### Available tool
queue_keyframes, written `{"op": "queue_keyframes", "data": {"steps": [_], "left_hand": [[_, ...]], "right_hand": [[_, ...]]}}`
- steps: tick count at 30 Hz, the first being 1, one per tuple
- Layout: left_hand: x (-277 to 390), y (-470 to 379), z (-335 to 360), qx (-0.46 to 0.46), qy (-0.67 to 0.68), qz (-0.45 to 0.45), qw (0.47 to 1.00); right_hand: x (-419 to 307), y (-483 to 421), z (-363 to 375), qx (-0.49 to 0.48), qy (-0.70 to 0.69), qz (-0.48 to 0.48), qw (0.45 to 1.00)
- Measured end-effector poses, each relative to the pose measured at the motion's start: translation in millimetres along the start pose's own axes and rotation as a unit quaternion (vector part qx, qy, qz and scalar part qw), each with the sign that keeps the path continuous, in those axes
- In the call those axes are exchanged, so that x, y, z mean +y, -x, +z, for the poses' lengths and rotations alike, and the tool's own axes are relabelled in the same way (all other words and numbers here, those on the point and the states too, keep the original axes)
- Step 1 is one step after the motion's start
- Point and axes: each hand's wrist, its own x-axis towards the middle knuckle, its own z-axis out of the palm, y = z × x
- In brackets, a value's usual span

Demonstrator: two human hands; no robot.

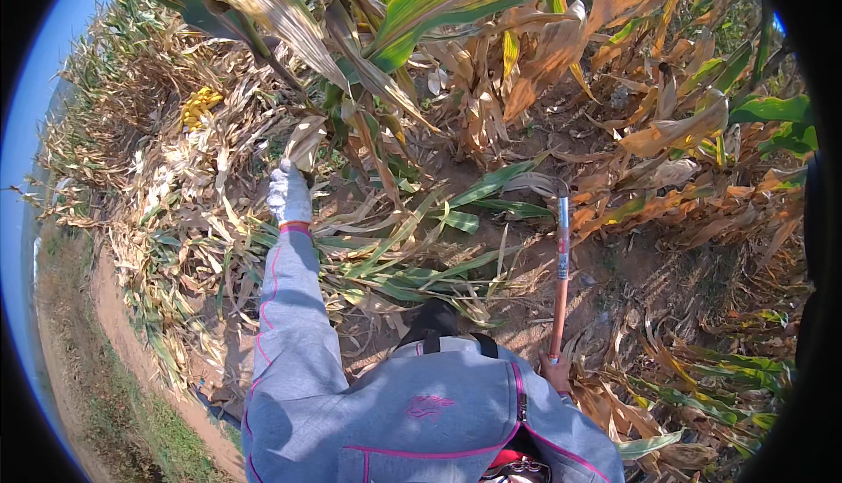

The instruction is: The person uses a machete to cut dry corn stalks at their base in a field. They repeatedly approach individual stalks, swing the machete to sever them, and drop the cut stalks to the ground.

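Note:
My left hand, in a pale work glove, is closed around the lower end of a dry corn husk. Whether an ear sits inside the husk is hidden. A standing corn stalk with green and yellowing leaves rises just beyond that fist. Low on the right, my bare right hand grips the end of a long-handled sickle. Its curved blade points left, close to the soil and some green leaves. Cut corn stalks and leaves lie on the ground between my hands.
Standing dry corn plants crowd the far and right sides. Yellow corn ears lie in a pile among flattened dry stalks at the far left. Beyond them runs a dirt strip beside grass.

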Motion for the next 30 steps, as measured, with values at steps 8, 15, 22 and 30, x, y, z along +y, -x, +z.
{"op": "queue_keyframes", "data": {"steps": [8,15,22,30], "left_hand": [[5,27,-15,-0.157,0.132,-0.11,0.973],[15,105,60,-0.229,0.471,-0.262,0.811],[112,174,18,-0.47,0.699,-0.428,0.326],[102,151,-72,-0.357,0.82,-0.446,-0.033]], "right_hand": [[-78,-106,-1,-0.08,-0.146,-0.096,0.981],[-182,-179,51,-0.198,-0.017,-0.302,0.932],[-252,-193,88,-0.209,-0.001,-0.348,0.914],[-256,-226,114,-0.232,0.027,-0.427,0.874]]}}
